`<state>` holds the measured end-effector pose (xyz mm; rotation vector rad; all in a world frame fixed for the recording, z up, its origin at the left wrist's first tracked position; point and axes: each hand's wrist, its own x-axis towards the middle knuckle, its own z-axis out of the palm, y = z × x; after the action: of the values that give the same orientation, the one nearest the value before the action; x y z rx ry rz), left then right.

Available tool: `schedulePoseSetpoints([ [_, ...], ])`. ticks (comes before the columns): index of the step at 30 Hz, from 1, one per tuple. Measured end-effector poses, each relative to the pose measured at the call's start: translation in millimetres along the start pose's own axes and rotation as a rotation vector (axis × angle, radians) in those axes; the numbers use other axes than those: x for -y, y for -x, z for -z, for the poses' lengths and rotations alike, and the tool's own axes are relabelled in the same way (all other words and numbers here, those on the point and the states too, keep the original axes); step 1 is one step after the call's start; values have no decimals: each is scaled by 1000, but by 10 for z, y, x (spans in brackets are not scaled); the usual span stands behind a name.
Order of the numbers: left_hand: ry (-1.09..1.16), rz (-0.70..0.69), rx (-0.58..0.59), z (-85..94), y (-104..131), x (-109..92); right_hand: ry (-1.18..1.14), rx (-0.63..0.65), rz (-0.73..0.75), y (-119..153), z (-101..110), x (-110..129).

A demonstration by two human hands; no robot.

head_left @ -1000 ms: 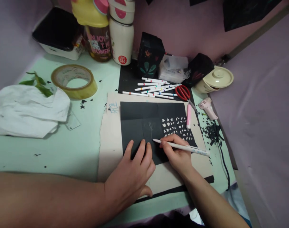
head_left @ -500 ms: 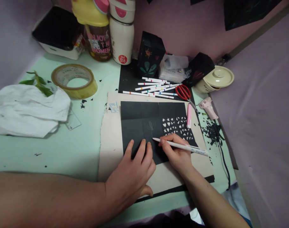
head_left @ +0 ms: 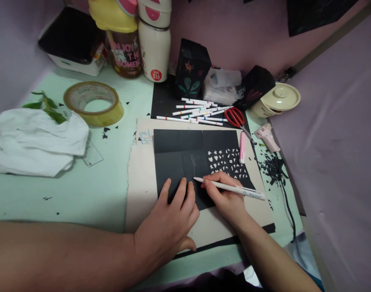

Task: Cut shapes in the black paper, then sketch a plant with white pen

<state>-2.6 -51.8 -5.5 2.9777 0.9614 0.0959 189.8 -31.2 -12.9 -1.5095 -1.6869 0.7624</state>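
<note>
A folded-and-creased black sheet of paper (head_left: pixel 170 162) lies on a beige board (head_left: pixel 139 194). On its middle panel is a faint plant-like line drawing (head_left: pixel 194 161), with a stem running down. Cut-out stars, hearts and triangles (head_left: pixel 223 162) fill its right panel. My left hand (head_left: pixel 173 215) rests with fingers spread on the lower edge of the paper. My right hand (head_left: pixel 226 198) grips a white pen (head_left: pixel 237 188), its tip at the bottom of the drawn stem.
Behind the paper lie several white markers (head_left: pixel 200 111) and red-handled scissors (head_left: pixel 234 117). A pink marker (head_left: pixel 242 147), a glue gun (head_left: pixel 267 137) and black paper scraps (head_left: pixel 273 168) are at right. Tape (head_left: pixel 94 115), white cloth (head_left: pixel 36 142) and bottles (head_left: pixel 155 52) stand left and behind.
The pen tip has shifted very slightly left with my right hand. My left hand stays in place on the paper. The whole view has drifted a little.
</note>
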Motion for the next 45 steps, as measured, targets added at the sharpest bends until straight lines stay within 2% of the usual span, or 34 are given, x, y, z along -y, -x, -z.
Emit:
schedulePoseSetpoints([
  [25, -30, -4, 14, 23, 2, 4, 2, -38, -8, 9, 7, -3],
  [31, -37, -7, 5, 20, -6, 7, 4, -81, -15, 35, 31, 4],
  [45, -18, -1, 18, 30, 0, 7, 33, -58, 14, 43, 20, -6],
])
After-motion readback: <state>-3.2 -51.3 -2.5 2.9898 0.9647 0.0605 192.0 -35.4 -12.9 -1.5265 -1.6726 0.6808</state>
